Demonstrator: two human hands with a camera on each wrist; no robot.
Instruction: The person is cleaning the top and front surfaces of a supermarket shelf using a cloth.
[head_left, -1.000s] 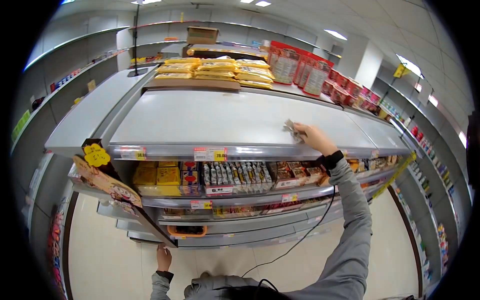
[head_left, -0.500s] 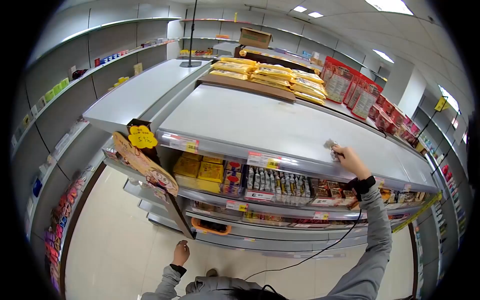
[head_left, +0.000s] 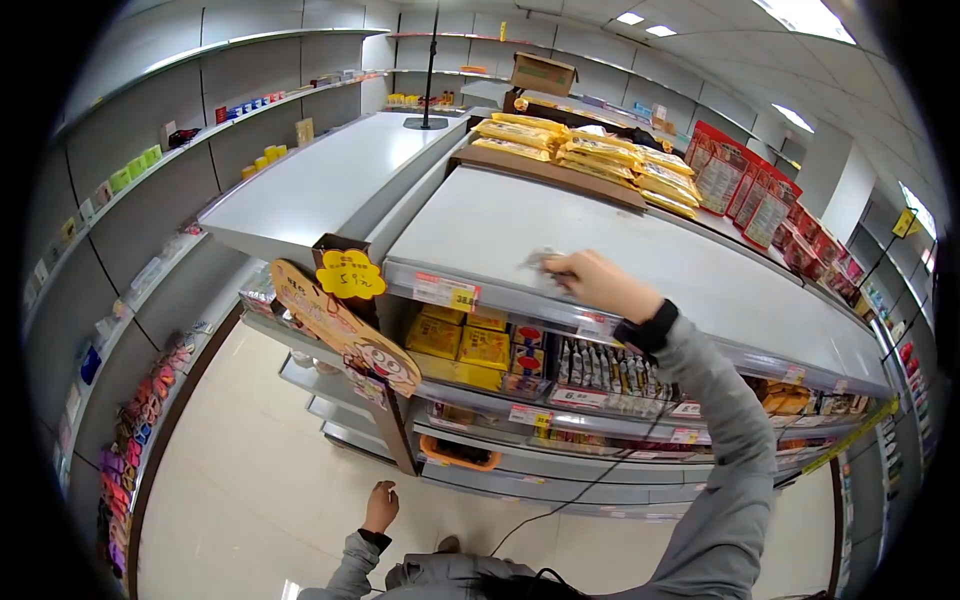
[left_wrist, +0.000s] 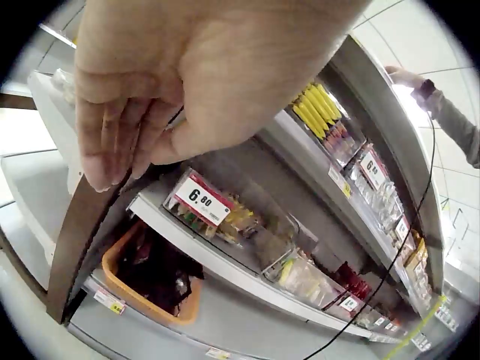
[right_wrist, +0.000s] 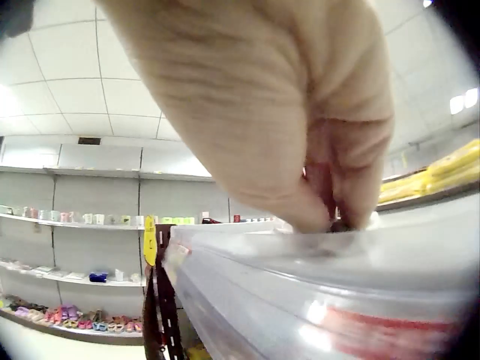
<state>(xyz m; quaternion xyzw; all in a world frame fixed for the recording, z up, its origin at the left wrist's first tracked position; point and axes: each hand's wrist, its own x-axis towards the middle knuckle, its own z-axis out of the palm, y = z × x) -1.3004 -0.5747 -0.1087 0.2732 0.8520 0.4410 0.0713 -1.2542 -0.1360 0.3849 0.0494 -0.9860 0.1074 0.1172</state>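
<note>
In the head view my right hand (head_left: 605, 283) pinches a crumpled greyish cloth (head_left: 541, 261) against the white top shelf (head_left: 480, 215), just behind its front edge. The right wrist view has the fingertips bunched low at the shelf surface, hiding most of the cloth. My left hand (head_left: 381, 508) hangs low by the shelf unit's end post, holding nothing. Seen from the left wrist, its fingers (left_wrist: 112, 146) hang together, loosely bent, above an orange basket (left_wrist: 191, 306) of dark packets.
Yellow bags (head_left: 640, 165) lie stacked behind the top shelf, with red pouches (head_left: 735, 185) to their right. A cartoon sign (head_left: 340, 330) with a yellow price card (head_left: 350, 274) sticks out at the left end. A black cable (head_left: 560, 508) hangs from the right arm.
My right hand has slid left along the top shelf with the cloth. The head view has turned left. The left hand still hangs low.
</note>
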